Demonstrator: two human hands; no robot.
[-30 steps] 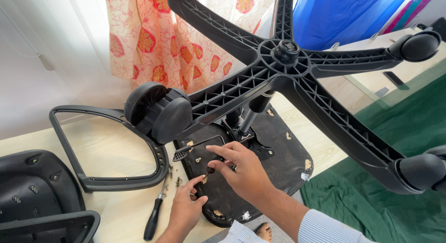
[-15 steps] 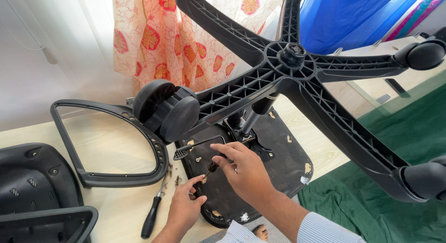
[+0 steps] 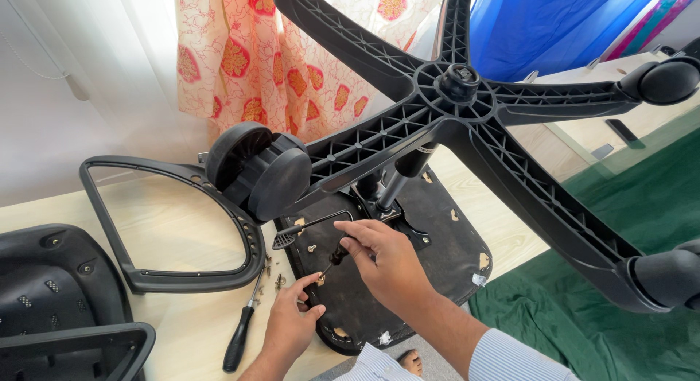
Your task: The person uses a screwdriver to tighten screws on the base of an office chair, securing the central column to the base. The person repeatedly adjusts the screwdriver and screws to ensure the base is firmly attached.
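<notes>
Fingers [image 3: 348,244] around small screwdriver [image 3: 332,261]

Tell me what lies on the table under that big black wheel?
Under the wheel a black armrest loop lies on the table, with loose screws nearby. The wheel hides part of the loop.

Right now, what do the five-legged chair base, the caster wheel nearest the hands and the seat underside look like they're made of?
The chair base looks like moulded black plastic, matt, judging by its ribbed lattice. The caster wheel seems smooth hard plastic with a slight sheen. The seat underside appears to be a board covered in thin black fabric; pale patches show through tears, perhaps wood. The right hand holds a small dark-handled screwdriver against it.
</notes>
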